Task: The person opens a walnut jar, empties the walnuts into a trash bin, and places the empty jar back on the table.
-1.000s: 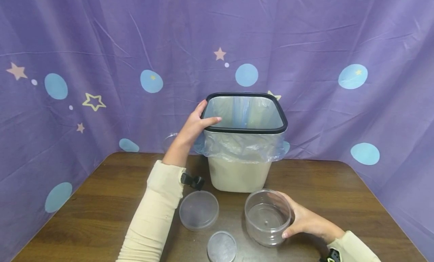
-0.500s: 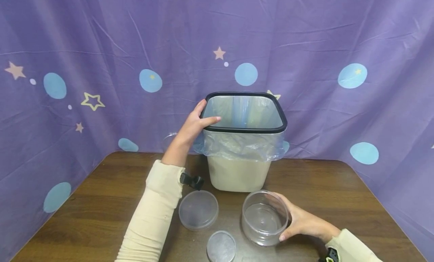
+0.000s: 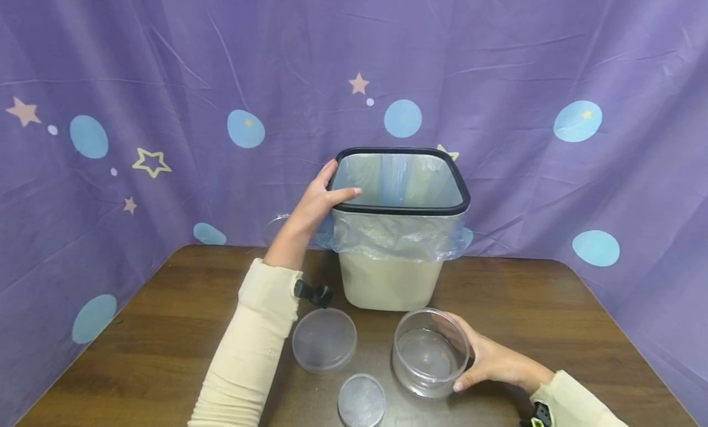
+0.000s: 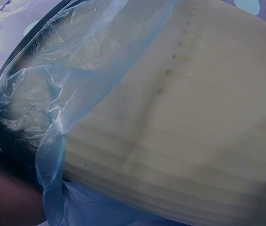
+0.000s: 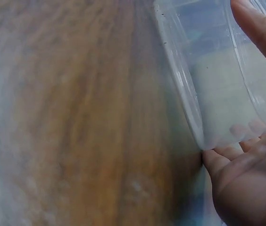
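At the rear middle of the table stands a cream trash bin with a black rim and a bluish plastic liner folded over its top. My left hand grips the rim's left side, thumb over the inside and fingers outside. The left wrist view shows the bin's ribbed wall close up. In front of the bin, my right hand holds a clear round plastic container by its right side. That container is lidless and upright at the tabletop; some fingers show through its wall in the right wrist view.
A large translucent round lid lies left of the container. Nearer the front edge is a smaller round lid. Behind my left forearm, another clear round item is partly hidden. A purple curtain surrounds the wooden table.
The right hand has shifted slightly left with the clear container. My left hand keeps its grip on the bin's rim, and the bin has stayed in place.
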{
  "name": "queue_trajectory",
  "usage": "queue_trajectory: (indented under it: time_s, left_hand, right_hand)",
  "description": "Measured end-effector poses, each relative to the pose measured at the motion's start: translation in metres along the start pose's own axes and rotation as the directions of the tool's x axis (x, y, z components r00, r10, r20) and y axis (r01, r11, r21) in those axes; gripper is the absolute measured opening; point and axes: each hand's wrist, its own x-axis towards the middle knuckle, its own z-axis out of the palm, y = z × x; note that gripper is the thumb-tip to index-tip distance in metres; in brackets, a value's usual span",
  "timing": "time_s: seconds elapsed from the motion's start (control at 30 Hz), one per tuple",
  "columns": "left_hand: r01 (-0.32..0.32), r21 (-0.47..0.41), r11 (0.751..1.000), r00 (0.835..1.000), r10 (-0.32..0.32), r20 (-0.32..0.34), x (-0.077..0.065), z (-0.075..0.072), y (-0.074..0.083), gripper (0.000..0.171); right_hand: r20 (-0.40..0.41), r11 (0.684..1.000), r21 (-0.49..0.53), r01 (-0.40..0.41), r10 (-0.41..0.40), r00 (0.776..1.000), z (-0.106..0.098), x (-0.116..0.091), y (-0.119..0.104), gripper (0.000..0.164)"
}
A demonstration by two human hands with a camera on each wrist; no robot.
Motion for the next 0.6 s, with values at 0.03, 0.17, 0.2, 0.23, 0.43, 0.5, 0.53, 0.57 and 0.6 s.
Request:
queue_trajectory:
  time_s: [0.03,0.17,0.2,0.23,0.43,0.5,0.53,0.57,0.6]
  left_hand:
    - [-0.001,-0.001,1.000,1.000,0.001,0.000,0.0000,0.0003,0.0003,0.088]
    - [-0.007,-0.009,1.000,1.000,0.007,-0.004,0.0006,0.0010,0.0000,0.088]
    - [-0.007,-0.010,1.000,1.000,0.007,-0.006,0.0008,0.0010,-0.0001,0.088]
    - [-0.007,-0.010,1.000,1.000,0.007,-0.008,0.0009,0.0009,-0.0002,0.088]
    - [-0.005,-0.009,1.000,1.000,0.005,-0.012,-0.0005,-0.0001,0.0004,0.088]
    - [-0.006,-0.009,1.000,1.000,0.006,-0.011,-0.0006,0.0000,0.0007,0.088]
    - [-0.007,-0.009,1.000,1.000,0.007,-0.009,-0.0007,0.0002,0.0010,0.088]
    - [-0.006,-0.010,1.000,1.000,0.006,-0.008,-0.0005,0.0003,0.0010,0.088]
    - [-0.007,-0.009,1.000,1.000,0.007,-0.009,-0.0004,0.0005,0.0010,0.088]
  right_hand:
    - [-0.001,1.000,0.000,0.000,0.000,1.000,-0.0001,-0.0002,0.0001,0.108]
    - [-0.013,1.000,-0.022,-0.014,0.013,1.000,-0.0005,-0.0014,0.0009,0.109]
    - [-0.013,1.000,-0.021,-0.016,0.016,1.000,-0.0008,-0.0013,0.0013,0.109]
    - [-0.012,1.000,-0.019,-0.013,0.013,1.000,-0.0009,-0.0013,0.0017,0.108]
    - [-0.011,1.000,-0.007,-0.020,0.020,1.000,-0.0013,-0.0006,0.0019,0.108]
    - [-0.011,1.000,0.010,-0.025,0.026,1.000,-0.0006,-0.0007,0.0014,0.108]
    - [-0.011,0.999,0.022,-0.027,0.027,1.000,-0.0003,-0.0009,0.0013,0.108]
    - [-0.011,0.999,0.031,-0.029,0.030,1.000,0.0000,-0.0010,0.0012,0.108]
    - [-0.008,0.999,0.040,-0.027,0.028,1.000,0.0002,-0.0010,0.0012,0.108]
